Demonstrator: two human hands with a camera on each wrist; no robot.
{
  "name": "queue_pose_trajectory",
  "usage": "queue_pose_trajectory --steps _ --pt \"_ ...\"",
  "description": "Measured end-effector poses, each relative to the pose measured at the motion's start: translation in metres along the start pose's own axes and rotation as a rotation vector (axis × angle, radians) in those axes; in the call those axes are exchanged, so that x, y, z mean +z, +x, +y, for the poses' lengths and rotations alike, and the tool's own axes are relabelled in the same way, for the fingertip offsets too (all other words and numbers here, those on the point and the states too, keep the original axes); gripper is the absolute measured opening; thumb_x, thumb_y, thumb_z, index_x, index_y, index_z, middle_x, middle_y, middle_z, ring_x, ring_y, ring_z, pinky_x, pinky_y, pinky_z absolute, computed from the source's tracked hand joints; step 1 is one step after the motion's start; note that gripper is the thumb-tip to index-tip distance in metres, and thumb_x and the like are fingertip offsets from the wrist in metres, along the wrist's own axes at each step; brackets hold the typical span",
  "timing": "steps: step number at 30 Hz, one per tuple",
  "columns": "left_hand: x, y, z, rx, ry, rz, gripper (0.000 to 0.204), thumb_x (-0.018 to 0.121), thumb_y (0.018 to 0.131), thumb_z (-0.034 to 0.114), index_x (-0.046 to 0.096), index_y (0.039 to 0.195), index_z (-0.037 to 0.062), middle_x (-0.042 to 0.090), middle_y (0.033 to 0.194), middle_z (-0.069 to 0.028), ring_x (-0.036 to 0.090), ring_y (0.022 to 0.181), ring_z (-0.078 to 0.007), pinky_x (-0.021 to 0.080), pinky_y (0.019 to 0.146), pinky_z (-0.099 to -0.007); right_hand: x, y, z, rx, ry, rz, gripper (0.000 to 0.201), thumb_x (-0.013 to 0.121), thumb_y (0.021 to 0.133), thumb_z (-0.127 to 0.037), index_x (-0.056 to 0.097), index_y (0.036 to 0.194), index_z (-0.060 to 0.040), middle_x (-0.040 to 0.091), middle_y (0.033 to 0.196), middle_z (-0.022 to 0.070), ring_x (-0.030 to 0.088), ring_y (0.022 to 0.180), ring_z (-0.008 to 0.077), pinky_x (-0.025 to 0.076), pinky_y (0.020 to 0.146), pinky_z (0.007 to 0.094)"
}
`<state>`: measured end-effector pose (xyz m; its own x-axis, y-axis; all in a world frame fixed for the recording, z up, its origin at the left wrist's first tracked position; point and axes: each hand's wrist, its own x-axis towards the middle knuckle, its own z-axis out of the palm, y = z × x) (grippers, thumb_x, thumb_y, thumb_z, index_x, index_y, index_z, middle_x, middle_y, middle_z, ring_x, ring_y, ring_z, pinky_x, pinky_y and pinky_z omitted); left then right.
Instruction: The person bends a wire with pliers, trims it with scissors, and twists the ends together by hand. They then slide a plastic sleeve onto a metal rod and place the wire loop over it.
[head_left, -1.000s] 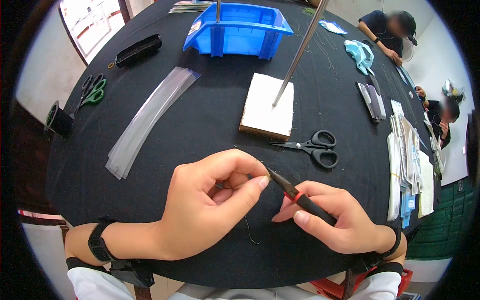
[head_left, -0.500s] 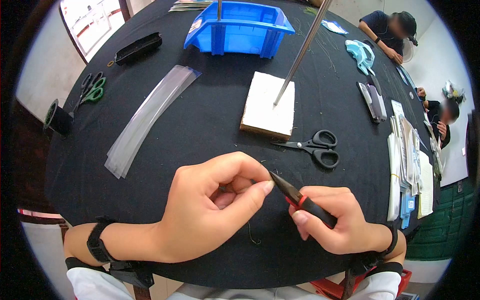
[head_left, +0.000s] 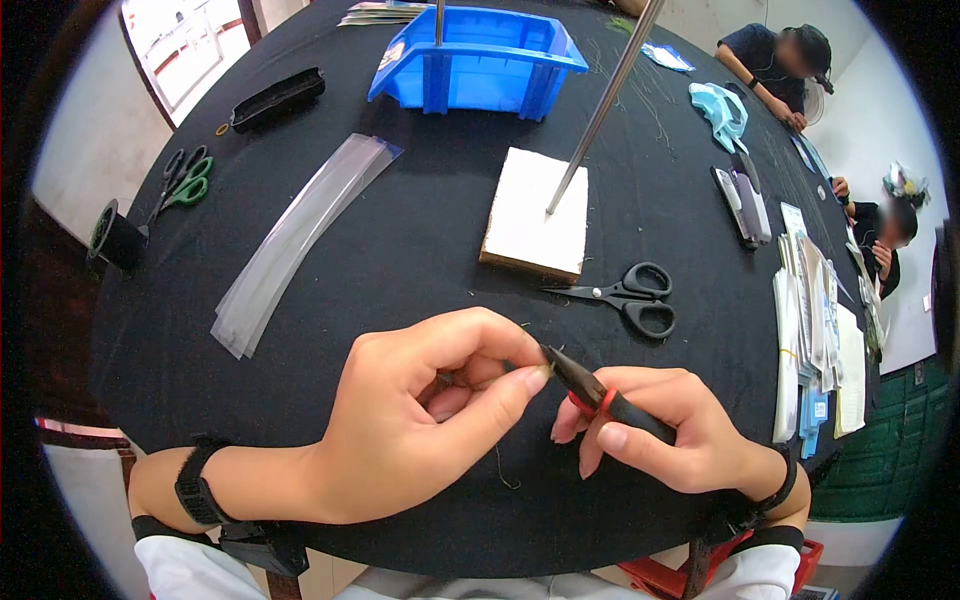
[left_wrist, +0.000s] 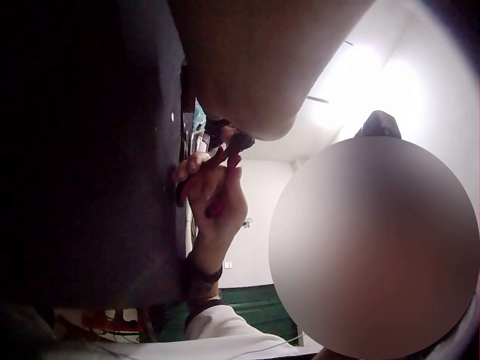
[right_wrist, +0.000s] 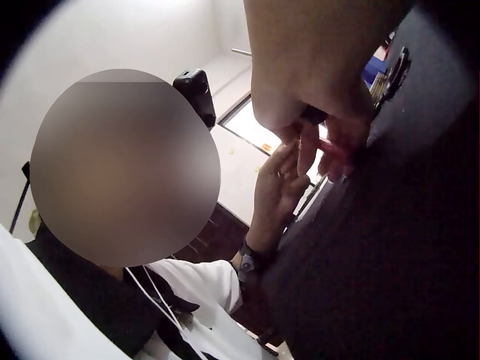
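While black scissors (head_left: 626,295) lie just beyond hands, white block (head_left: 520,220) bearing slanted metal rod (head_left: 604,105) stands close behind them, limiting room forward; blue bin (head_left: 483,92) farther back, clear strips (head_left: 300,240) off left. Pliers (head_left: 600,396), dark, red-collared, taper-nosed, sit clasped in right hand (head_left: 670,435), tips beside left fingertips. Left hand (head_left: 430,420) pinches tiny piece (head_left: 551,367), too small to identify. Tablecloth (head_left: 590,535) spreads beneath both hands, its near edge curving toward person; sideways room wider, between strips and plastic packets (head_left: 789,350).

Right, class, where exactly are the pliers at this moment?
In the head view, the pliers are right of centre, held in the right hand, their tips beside the left hand, on the wearer's side of the white-topped block.
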<state>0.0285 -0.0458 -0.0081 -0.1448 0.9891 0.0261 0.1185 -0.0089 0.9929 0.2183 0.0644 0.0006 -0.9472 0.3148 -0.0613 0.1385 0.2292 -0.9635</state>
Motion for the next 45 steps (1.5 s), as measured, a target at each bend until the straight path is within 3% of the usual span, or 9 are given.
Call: queue_pose_trajectory --steps 2,5,8,11,17,32,35,44,45 --pt "0.000 0.000 -0.003 0.009 -0.013 -0.011 0.007 0.057 0.082 -0.003 0.056 0.089 -0.0033 0.057 0.072 -0.0008 0.048 0.061 0.0000 0.035 0.051 -0.0148 0.000 0.000 0.002 -0.037 0.000 0.016 0.018 0.055 0.085 -0.012 0.061 0.077 0.0031 0.060 0.084 0.0105 0.060 0.075 0.0185 0.047 0.068 0.0289" --pt "-0.002 0.000 -0.004 0.020 -0.040 -0.038 0.006 0.057 0.082 -0.003 0.056 0.088 -0.0033 0.056 0.070 -0.0003 0.047 0.060 -0.0001 0.034 0.050 -0.0153 -0.001 -0.001 -0.004 0.037 -0.045 0.031 0.022 0.054 0.083 -0.016 0.065 0.070 -0.0015 0.059 0.087 0.0113 0.058 0.082 0.0207 0.045 0.076 0.0321" --pt "-0.003 0.001 -0.001 -0.006 -0.065 -0.062 0.005 0.058 0.081 -0.001 0.056 0.086 -0.0031 0.055 0.069 0.0003 0.045 0.058 -0.0001 0.032 0.049 -0.0158 -0.004 -0.002 -0.003 0.001 -0.129 0.033 0.020 0.057 0.081 -0.016 0.065 0.069 -0.0020 0.058 0.085 0.0108 0.057 0.078 0.0195 0.045 0.073 0.0306" --pt "-0.003 0.001 -0.002 -0.037 -0.089 -0.072 0.005 0.059 0.081 0.000 0.057 0.085 -0.0028 0.054 0.069 0.0008 0.044 0.058 0.0001 0.032 0.049 -0.0157 -0.004 -0.002 0.000 -0.101 -0.185 0.037 0.016 0.063 0.079 -0.011 0.062 0.075 0.0042 0.058 0.078 0.0126 0.058 0.066 0.0195 0.045 0.058 0.0268" --pt "-0.001 0.002 -0.002 -0.053 -0.127 -0.061 0.006 0.059 0.081 0.000 0.057 0.086 -0.0021 0.054 0.069 0.0012 0.044 0.058 0.0001 0.031 0.049 -0.0158 -0.001 -0.004 -0.003 -0.087 -0.351 0.101 0.014 0.064 0.078 -0.009 0.062 0.077 0.0047 0.059 0.076 0.0125 0.059 0.062 0.0202 0.045 0.053 0.0264" --pt "0.003 0.004 -0.001 -0.090 -0.231 0.047 0.009 0.063 0.080 0.002 0.059 0.087 -0.0019 0.058 0.067 0.0001 0.045 0.053 0.0004 0.030 0.044 -0.0149 0.006 -0.005 0.001 -0.136 -0.298 0.165 0.016 0.062 0.080 -0.011 0.062 0.080 0.0048 0.059 0.080 0.0135 0.060 0.065 0.0215 0.046 0.057 0.0272" --pt "0.002 0.004 -0.002 -0.096 -0.241 0.033 0.009 0.063 0.079 0.002 0.059 0.087 -0.0017 0.058 0.067 -0.0001 0.046 0.053 0.0004 0.030 0.044 -0.0148 0.007 -0.006 -0.006 -0.001 -0.257 0.145 0.015 0.056 0.081 -0.010 0.066 0.074 -0.0004 0.059 0.084 0.0108 0.059 0.074 0.0190 0.046 0.068 0.0280" --pt "0.002 0.003 -0.002 -0.096 -0.223 0.023 0.008 0.063 0.080 0.001 0.059 0.087 -0.0014 0.057 0.066 0.0007 0.046 0.054 0.0006 0.030 0.044 -0.0150 0.007 -0.006 -0.006 0.015 -0.250 0.120 0.014 0.056 0.081 -0.009 0.065 0.073 -0.0004 0.059 0.084 0.0107 0.059 0.074 0.0192 0.046 0.067 0.0281" --pt "0.002 0.004 -0.002 -0.092 -0.225 0.024 0.008 0.063 0.080 0.001 0.059 0.086 -0.0014 0.057 0.066 0.0008 0.046 0.054 0.0006 0.030 0.044 -0.0150 0.007 -0.006 -0.003 -0.041 -0.263 0.131 0.013 0.058 0.081 -0.009 0.063 0.075 0.0015 0.058 0.081 0.0118 0.059 0.070 0.0201 0.046 0.062 0.0282"
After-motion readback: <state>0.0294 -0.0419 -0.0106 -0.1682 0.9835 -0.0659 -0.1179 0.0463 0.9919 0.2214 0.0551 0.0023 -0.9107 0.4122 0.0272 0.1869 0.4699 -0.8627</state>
